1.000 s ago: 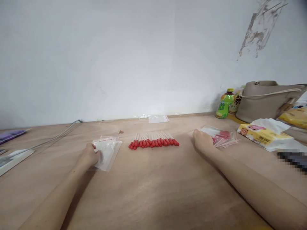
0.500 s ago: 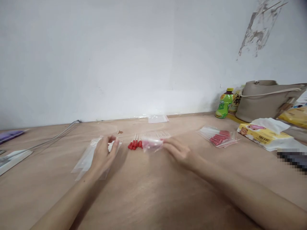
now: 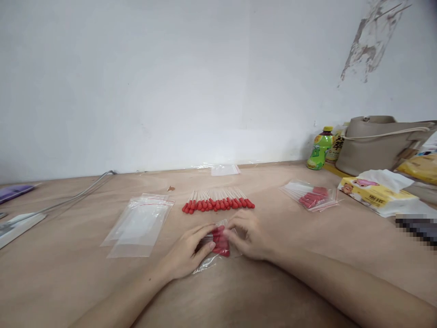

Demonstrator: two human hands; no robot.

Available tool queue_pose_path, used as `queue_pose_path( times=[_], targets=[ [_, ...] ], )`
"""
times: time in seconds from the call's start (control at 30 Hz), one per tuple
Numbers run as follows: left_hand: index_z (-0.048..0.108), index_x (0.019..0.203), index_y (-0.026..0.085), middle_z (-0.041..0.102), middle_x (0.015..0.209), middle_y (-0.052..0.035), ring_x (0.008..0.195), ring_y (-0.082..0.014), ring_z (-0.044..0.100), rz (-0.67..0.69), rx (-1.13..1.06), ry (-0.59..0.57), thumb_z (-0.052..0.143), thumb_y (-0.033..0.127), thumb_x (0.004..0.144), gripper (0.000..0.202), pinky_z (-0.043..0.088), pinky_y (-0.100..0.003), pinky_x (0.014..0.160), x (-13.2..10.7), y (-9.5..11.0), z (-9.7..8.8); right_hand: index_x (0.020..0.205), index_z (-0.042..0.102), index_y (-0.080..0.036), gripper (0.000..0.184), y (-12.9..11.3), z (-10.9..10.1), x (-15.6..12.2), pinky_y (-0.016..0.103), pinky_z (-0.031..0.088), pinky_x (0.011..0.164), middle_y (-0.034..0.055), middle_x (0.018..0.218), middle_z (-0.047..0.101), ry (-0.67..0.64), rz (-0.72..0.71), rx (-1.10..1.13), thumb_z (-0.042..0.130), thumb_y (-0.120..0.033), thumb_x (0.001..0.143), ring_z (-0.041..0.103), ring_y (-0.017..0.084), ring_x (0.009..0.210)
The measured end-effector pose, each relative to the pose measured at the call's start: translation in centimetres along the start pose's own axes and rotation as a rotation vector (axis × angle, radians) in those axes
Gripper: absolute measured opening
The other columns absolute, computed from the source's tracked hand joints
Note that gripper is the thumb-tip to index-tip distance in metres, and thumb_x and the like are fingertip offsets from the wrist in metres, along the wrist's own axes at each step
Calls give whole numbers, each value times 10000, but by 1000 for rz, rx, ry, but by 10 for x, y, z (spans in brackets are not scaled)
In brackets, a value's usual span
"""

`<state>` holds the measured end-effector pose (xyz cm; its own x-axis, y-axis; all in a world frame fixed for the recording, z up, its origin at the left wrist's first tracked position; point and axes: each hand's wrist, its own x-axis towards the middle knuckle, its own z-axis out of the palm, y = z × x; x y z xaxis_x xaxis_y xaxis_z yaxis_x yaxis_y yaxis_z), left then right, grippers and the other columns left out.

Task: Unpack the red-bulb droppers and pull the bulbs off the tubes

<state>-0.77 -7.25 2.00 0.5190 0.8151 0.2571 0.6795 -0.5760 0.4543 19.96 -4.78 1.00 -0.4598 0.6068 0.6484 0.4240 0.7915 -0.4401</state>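
A clear plastic zip bag (image 3: pixel 221 246) holding several red-tipped sticks lies on the table in front of me. My left hand (image 3: pixel 189 250) grips its left side, the thumb resting near the red tips. At the bag's right side, the fingers and thumb of my right hand (image 3: pixel 247 234) are closed on the film; they are slightly blurred. Just beyond both hands is a row of thin white sticks with red bulb tips (image 3: pixel 218 204), pointing toward me. To the left, a few flat clear zip bags (image 3: pixel 139 228) overlap each other.
Filled bags of red-tipped sticks (image 3: pixel 312 198) lie at right, near a yellow tissue pack (image 3: pixel 378 193). Behind stand a green drink bottle (image 3: pixel 320 150) and a beige handbag (image 3: pixel 372 146). Another flat bag (image 3: pixel 224 170) lies by the wall; a grey cable (image 3: pixel 78 196) runs at left.
My right hand has brought the filled bag nearer to me and lower. My left hand has left the flat bags and moved right onto it. The row of sticks is now uncovered.
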Motion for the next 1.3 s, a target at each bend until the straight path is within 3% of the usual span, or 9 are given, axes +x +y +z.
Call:
queue_pose_path(
  times=[0.07, 0.23, 0.37, 0.5, 0.7, 0.93, 1.13, 1.3],
  targets=[
    [449, 1245, 259, 496, 1273, -33, 1154, -192, 465, 11, 21, -35, 405, 333, 874, 381, 373, -368, 982, 0, -3, 1, 633, 585, -171, 161, 15, -7, 1, 304, 404, 709, 25, 691, 593, 36, 141, -107, 552, -255, 767, 533, 150, 709],
    [436, 1260, 282, 483, 1290, -17, 1172, -189, 452, 21, 24, -39, 386, 340, 885, 382, 360, -388, 996, 3, -8, -1, 588, 602, -182, 275, 39, -13, 0, 279, 367, 680, 1, 655, 585, -121, 281, -143, 531, -355, 789, 521, 143, 697],
    [426, 1266, 279, 469, 1302, -20, 1181, -190, 439, 18, 26, -32, 376, 340, 891, 383, 351, -398, 1002, 3, -13, 0, 601, 627, -179, 290, 35, -9, 0, 266, 359, 686, -9, 632, 590, -210, 263, -55, 529, -377, 788, 513, 132, 682],
    [451, 1244, 274, 486, 1278, -26, 1167, -183, 445, 19, 27, 2, 394, 320, 885, 366, 363, -369, 992, 5, -12, 2, 649, 661, -192, 191, 28, -8, 3, 276, 354, 728, -17, 681, 629, -284, 345, 60, 573, -327, 751, 538, 140, 713],
    [531, 1154, 219, 530, 1152, -65, 1045, -163, 511, 209, 25, 97, 399, 194, 872, 312, 429, -298, 901, 27, -4, 9, 662, 675, -188, 152, 26, -6, 5, 343, 309, 873, -18, 719, 657, -323, 559, 184, 595, -309, 709, 570, 160, 749],
    [607, 1032, 212, 566, 1064, -75, 967, -156, 535, 405, 220, 97, 349, 129, 872, 315, 457, -274, 799, 46, -13, 14, 650, 672, -165, 212, 29, -1, 5, 258, 381, 670, -11, 639, 634, -320, 615, 266, 633, -374, 653, 543, 137, 643],
    [600, 865, 185, 603, 976, -35, 871, -136, 550, 457, 274, 127, 390, 168, 882, 211, 449, -258, 753, 52, -16, 19, 628, 658, -164, 258, 29, -4, 7, 244, 362, 679, -26, 618, 609, -368, 622, 293, 646, -422, 627, 521, 125, 646],
    [576, 883, 176, 609, 956, -38, 860, -138, 548, 501, 280, 150, 397, 140, 874, 182, 452, -259, 741, 53, -16, 22, 610, 647, -163, 203, 29, -7, 9, 250, 355, 706, -30, 610, 595, -395, 649, 318, 582, -345, 671, 513, 127, 657]
  ],
)
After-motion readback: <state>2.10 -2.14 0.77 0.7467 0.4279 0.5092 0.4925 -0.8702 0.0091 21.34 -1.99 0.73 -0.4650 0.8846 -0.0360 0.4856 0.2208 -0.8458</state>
